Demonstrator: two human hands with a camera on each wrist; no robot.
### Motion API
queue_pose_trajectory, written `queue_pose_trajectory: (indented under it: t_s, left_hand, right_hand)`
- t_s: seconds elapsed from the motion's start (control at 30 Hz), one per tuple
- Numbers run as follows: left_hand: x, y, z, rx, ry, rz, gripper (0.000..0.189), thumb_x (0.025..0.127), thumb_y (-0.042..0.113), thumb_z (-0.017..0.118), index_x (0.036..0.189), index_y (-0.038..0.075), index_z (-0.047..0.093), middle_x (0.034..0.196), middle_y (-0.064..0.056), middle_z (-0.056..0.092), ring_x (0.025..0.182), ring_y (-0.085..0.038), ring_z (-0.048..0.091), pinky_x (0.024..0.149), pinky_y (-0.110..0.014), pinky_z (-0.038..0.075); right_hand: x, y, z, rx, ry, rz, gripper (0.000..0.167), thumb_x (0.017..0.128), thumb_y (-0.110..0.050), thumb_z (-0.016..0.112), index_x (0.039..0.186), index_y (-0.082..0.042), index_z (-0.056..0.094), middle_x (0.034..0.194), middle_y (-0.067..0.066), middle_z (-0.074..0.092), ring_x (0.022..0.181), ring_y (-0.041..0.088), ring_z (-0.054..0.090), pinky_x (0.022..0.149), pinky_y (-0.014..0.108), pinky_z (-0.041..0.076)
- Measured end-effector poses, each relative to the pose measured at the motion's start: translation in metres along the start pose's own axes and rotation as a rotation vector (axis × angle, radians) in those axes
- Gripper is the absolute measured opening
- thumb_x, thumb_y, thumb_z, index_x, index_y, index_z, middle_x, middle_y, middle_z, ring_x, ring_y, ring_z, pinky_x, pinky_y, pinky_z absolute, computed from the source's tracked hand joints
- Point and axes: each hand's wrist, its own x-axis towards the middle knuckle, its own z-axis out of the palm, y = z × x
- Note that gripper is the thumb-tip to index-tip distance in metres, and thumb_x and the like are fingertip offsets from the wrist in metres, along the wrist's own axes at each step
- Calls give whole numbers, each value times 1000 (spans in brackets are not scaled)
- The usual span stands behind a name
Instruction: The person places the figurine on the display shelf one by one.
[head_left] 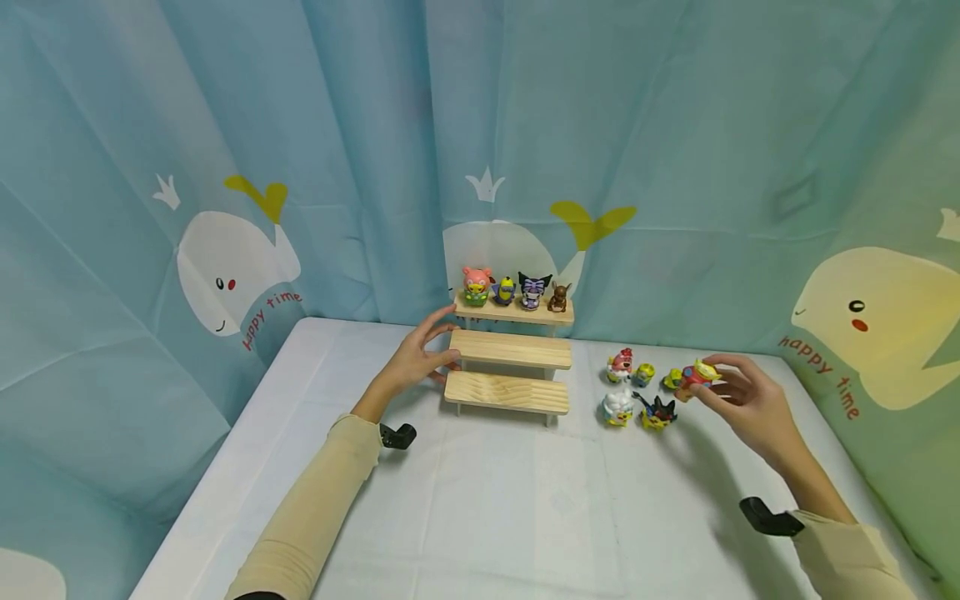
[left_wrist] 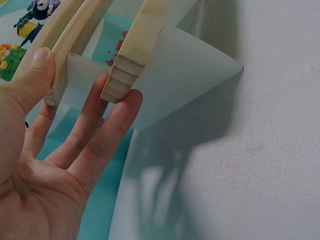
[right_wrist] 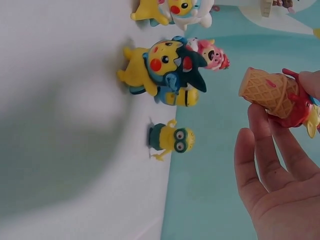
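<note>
**Beige sleeves (head_left: 307,508) reach over a white table (head_left: 495,517), a toy figure up in one hand**

From where I'm standing, the right hand (head_left: 757,404) has a red-and-yellow figure with a cone base (head_left: 697,375) pinched between thumb and fingertips, lifted just above the table, beside five other small figures (head_left: 617,408). The left hand (head_left: 408,358) is spread, fingers fairly straight, tips touching the left ends of a wooden tiered stand (head_left: 510,350). Four more figures, among them a pink-hooded one (head_left: 476,286), line its top shelf.
</note>
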Motion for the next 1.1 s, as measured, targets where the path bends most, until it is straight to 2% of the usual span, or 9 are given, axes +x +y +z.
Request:
queue_pose_trajectory:
  t_s: [0.13,0.27,0.4,0.6,0.73,0.97,1.1]
  left_hand:
    - [-3,12,2,-26,-13,-10,79,101,7,67,164,32,25,162,-18,34,93,-44,73,73,-78,51]
    - [-8,26,4,-46,-23,-17,78,101,4,66,165,25,26,161,-25,32,90,-40,74,75,-80,48]
    - [-5,18,3,-55,-24,-22,79,100,5,67,165,25,26,162,-26,31,87,-32,75,75,-81,47]
    - [1,2,1,-38,-13,-13,80,101,7,67,165,30,24,162,-23,32,87,-32,75,72,-79,49]
    - [1,0,1,-13,-5,3,80,101,9,67,164,34,25,162,-20,34,86,-31,75,70,-76,52]
    - [0,1,1,7,10,10,77,100,12,69,161,38,30,160,-17,39,86,-29,76,68,-70,56]
    - [0,1,1,14,16,2,77,100,13,69,160,40,31,160,-16,40,87,-31,75,68,-69,57]
  right_hand:
    - [5,-5,3,-19,-15,-6,43,92,0,77,131,0,59,102,-22,69,85,-3,70,66,12,53]
    - [14,-8,6,-15,-27,-31,44,90,3,77,130,2,59,103,-20,70,85,-3,69,67,11,54]
    - [21,-16,10,-53,-46,-33,44,91,-1,78,131,-2,60,108,-18,70,88,-5,68,69,11,54]
    - [32,-33,19,-49,-83,-45,45,92,-5,78,133,-5,60,112,-6,72,90,-2,69,70,13,55]
    - [40,-44,28,-29,-107,-84,43,93,-5,77,133,-4,60,114,-3,72,90,-1,70,69,15,56]
    - [55,-62,49,-28,-178,-105,43,96,-10,75,135,-8,58,123,20,70,93,2,69,72,16,56]
    - [63,-72,63,-17,-206,-127,44,95,-10,76,134,-8,58,124,21,70,94,7,69,74,16,57]
